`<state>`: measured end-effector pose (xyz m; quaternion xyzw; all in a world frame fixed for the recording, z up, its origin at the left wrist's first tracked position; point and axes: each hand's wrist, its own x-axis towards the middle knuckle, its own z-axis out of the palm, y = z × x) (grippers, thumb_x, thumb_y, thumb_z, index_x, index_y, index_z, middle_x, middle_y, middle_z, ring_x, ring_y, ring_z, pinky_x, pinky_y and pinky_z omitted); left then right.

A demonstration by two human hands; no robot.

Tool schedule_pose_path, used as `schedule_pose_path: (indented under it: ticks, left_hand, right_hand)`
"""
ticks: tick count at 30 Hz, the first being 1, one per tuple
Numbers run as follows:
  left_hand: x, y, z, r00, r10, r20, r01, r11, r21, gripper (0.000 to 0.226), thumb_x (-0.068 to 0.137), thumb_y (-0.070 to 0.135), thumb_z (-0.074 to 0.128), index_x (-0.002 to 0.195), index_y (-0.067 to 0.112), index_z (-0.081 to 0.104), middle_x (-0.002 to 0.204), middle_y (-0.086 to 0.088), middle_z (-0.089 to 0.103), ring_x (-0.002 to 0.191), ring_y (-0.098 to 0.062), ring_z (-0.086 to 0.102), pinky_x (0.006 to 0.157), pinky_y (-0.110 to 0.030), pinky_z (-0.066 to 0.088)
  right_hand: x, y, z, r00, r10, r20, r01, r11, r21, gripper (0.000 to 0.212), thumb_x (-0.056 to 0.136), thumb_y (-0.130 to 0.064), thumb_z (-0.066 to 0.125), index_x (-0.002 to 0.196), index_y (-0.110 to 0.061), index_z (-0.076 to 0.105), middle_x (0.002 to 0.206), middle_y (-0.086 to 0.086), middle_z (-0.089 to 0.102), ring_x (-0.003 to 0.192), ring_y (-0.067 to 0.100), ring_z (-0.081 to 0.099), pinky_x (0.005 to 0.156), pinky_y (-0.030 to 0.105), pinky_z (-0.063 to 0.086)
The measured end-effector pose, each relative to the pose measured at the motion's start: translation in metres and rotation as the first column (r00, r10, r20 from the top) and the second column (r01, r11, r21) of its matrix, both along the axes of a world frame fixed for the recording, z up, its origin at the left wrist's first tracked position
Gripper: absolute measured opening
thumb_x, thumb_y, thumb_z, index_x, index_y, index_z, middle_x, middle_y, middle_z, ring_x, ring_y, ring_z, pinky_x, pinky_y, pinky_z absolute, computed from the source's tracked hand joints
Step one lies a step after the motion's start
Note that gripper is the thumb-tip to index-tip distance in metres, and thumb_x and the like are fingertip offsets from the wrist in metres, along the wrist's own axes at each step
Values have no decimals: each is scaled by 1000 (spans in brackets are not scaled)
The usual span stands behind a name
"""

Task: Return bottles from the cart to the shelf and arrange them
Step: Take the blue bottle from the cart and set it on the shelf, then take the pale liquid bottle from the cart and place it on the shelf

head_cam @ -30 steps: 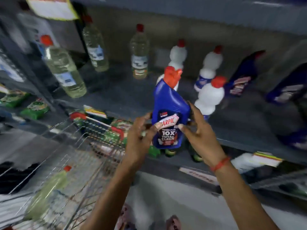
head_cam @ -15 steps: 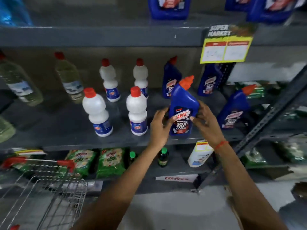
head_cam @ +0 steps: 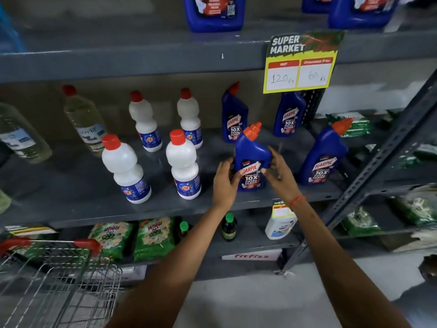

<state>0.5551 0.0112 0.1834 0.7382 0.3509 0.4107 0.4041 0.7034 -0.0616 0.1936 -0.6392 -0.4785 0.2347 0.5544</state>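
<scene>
The head view looks forward and down at a grey metal shelf (head_cam: 71, 200) where the cleaning bottles stand. Both hands meet at one blue Harpic bottle (head_cam: 252, 159) with an orange cap. It stands upright on the front part of the middle shelf, its long axis vertical and its angled spout leaning a little to the right, its label facing the camera. The bottle is straight ahead, between the two hands, so neither hand is clearly nearer. The left hand (head_cam: 225, 181) touches the lower left side of the bottle with thumb and fingers curled around it. The right hand (head_cam: 281, 174) is on the right side with its fingers spread and only lightly bent; it seems more to steady the bottle than to grip it. I judge that the bottle's base is on the shelf or just above it, but the fingers hide the bottom edge, so I cannot tell for sure.

Both forearms reach up from below, with the wrists bent slightly inward. To the left stands a white bottle (head_cam: 184, 164) with a red cap, near but apart. To the right stands another blue bottle (head_cam: 324, 157), also apart. The wire cart (head_cam: 59, 280) is at the lower left, well apart from the hands.

The coming move is probably to release the bottle, or to turn it in line with its neighbours
</scene>
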Motion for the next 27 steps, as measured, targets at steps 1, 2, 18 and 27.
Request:
schedule_pose_path:
  ticks: [1, 2, 18, 27]
  left_hand:
    - [1, 1, 1, 1000, 2, -6, -2, 1000, -7, 36, 90, 9, 59, 123, -1, 51, 120, -21, 55, 108, -28, 60, 91, -47, 55]
    - [1, 2, 2, 1000, 2, -12, -3, 1000, -14, 36, 90, 9, 59, 124, -1, 50, 121, -21, 54, 108, -28, 60, 91, -47, 55]
    - [-7, -4, 9, 998, -21, -57, 21, 1000, -7, 49, 91, 14, 58, 137, 6, 41, 139, -15, 49, 127, -26, 51, 105, -46, 46]
    - [-162, -36, 59, 958, 196, 211, -234, 957, 172, 32, 96, 14, 49, 128, 10, 53, 131, 1, 57, 125, -12, 53, 105, -27, 44]
  right_hand:
    - [0, 1, -1, 1000, -3, -5, 3, 1000, 1, 63, 90, -3, 55, 146, -11, 26, 139, 10, 47, 124, 21, 48, 89, 2, 45]
    - [0, 1, -2, 1000, -7, -3, 7, 1000, 4, 63, 90, -3, 55, 146, -12, 26, 139, 10, 47, 126, 22, 48, 90, 3, 46]
    - [-24, -4, -3, 966, -253, -50, 257, 955, 147, 55, 92, -19, 51, 143, -12, 30, 147, 5, 36, 138, 21, 36, 112, 47, 38]
    - [-203, 15, 42, 985, -170, 29, 138, 880, 454, 31, 93, -11, 44, 122, -5, 49, 123, 6, 49, 121, 22, 48, 106, 38, 40]
